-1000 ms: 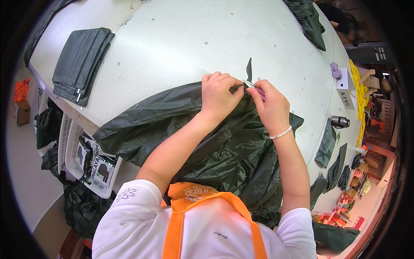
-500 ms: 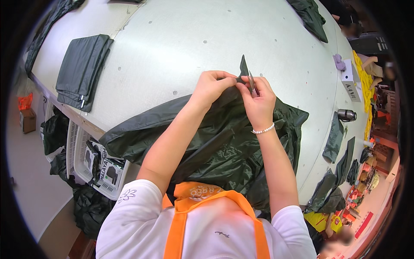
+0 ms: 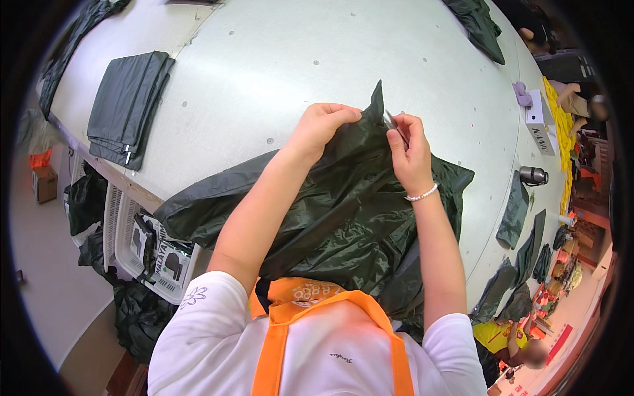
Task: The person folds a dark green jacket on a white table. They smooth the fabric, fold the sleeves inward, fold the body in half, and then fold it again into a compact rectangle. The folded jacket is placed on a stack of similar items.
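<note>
Over the pale grey desk (image 3: 264,72), a glossy dark-green fabric piece (image 3: 330,211) raised by one hand.
In the head view, the left grip (image 3: 325,127) pinches its upper edge; the right grip (image 3: 413,153) holds a slim silver metal tool (image 3: 389,119) just beside its pointed tip, cloth spreading below both.

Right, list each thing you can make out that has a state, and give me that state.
Left hand: pinching cloth
Right hand: gripping tool
Cloth: rumpled, top edge held up
Tool: partly hidden; open or shut, cannot tell
Stack: folded, flat
Basket: holding packets
Heap: crumpled
Bottle: upright or lying, cannot tell
Bracelet: worn
Apron: worn
</note>
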The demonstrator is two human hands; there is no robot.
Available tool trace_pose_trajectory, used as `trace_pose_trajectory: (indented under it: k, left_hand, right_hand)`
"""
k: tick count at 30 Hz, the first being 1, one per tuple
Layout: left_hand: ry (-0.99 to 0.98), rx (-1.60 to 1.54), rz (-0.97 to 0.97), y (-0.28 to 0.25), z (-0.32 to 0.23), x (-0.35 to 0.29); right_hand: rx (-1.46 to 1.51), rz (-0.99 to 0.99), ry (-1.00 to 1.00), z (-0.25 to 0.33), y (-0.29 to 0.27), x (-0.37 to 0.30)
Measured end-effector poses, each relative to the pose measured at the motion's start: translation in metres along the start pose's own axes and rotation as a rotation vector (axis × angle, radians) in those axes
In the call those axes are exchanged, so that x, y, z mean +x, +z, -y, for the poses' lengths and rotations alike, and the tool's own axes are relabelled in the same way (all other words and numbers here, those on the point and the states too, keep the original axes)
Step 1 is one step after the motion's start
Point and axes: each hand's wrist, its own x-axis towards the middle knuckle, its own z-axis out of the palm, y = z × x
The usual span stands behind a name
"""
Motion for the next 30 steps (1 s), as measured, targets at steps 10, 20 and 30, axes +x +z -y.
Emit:
trace_pose_trajectory:
  k: [10, 20, 30]
  left_hand:
    - [0.039, 0.178, 0.000, 0.006, -0.008, 0.000]
    - [0.058, 0.237, -0.015, 0.009, -0.010, -0.004]
    - [0.212, 0.476, -0.099, 0.017, -0.012, -0.011]
  right_hand:
    - [-0.438, 0.140, -0.398, 0.011, -0.016, 0.033]
    - [-0.281, 0.099, -0.225, 0.014, -0.019, 0.031]
    - [-0.191, 0.044, -0.181, 0.016, -0.006, 0.022]
